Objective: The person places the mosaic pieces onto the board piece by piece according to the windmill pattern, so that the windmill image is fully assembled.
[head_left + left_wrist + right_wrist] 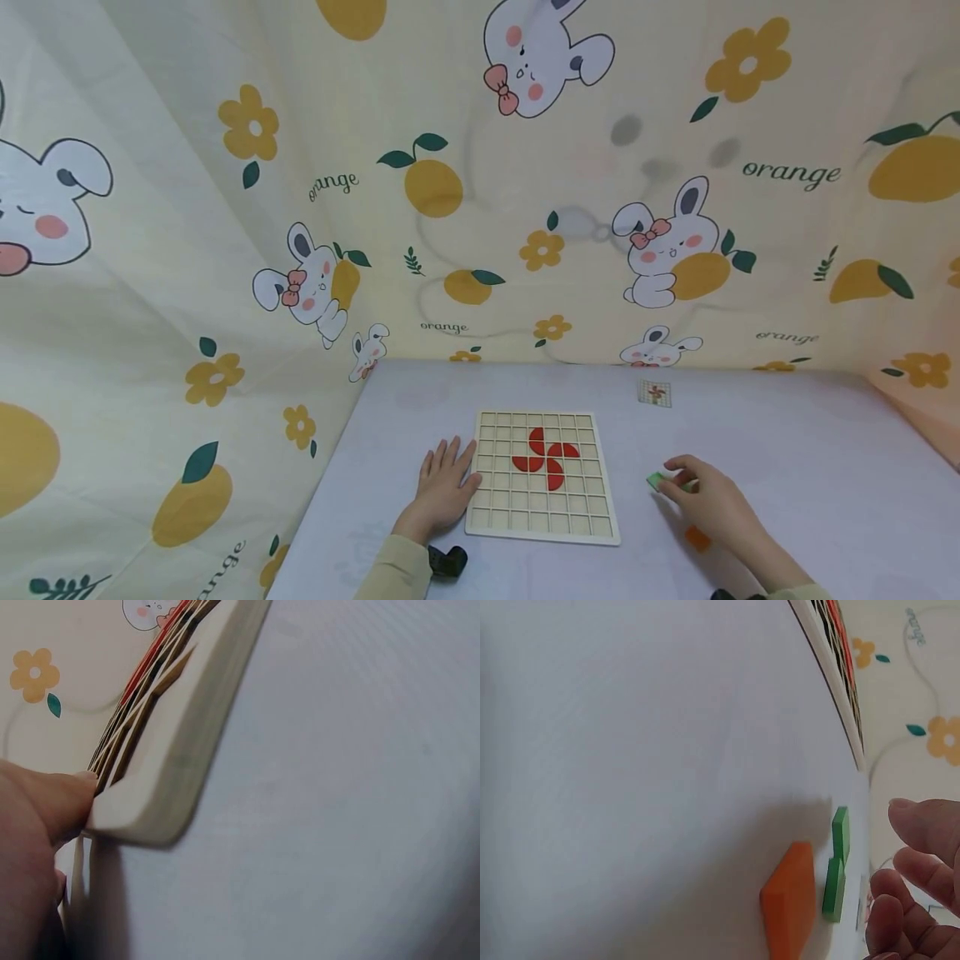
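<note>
A cream gridded board lies on the table with red rounded pieces in its middle cells, arranged like a pinwheel. At its left edge rests my left hand, fingers straight; the thumb touches the board's rim. My right hand hovers right of the board with loosely bent fingers, over two small green pieces. In the right wrist view those green blocks lie on the table, apart from the fingertips. An orange block lies below that hand, nearer me.
A small card picturing a red pinwheel on a grid lies at the back of the white table. A patterned cloth hangs behind and on the left side. Beside my left wrist is a black object.
</note>
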A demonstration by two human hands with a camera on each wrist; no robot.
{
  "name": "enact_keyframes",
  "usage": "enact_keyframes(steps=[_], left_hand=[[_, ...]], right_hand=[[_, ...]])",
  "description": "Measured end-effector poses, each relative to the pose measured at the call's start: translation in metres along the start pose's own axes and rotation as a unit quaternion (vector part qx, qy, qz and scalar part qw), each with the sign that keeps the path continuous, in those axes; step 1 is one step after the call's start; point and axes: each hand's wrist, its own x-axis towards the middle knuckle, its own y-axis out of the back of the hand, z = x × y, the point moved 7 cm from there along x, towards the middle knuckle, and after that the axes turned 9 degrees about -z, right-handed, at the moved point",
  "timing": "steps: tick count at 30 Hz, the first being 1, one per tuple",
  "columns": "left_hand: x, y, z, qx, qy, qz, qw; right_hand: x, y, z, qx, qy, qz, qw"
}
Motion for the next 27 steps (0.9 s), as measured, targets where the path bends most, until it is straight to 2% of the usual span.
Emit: enact_keyframes(steps=[14,27], left_hand=[[0.001,0.001,0.002,0.003,0.002,0.002,1.0],[0.0,0.001,0.001,0.006,0.001,0.0,1.0]], right_hand=[[-0.002,0.013,0.023,-0.013,-0.007,0.002,1.0],[0.0,0.008,0.032,-0.019,0.005,-0.01,1.0]])
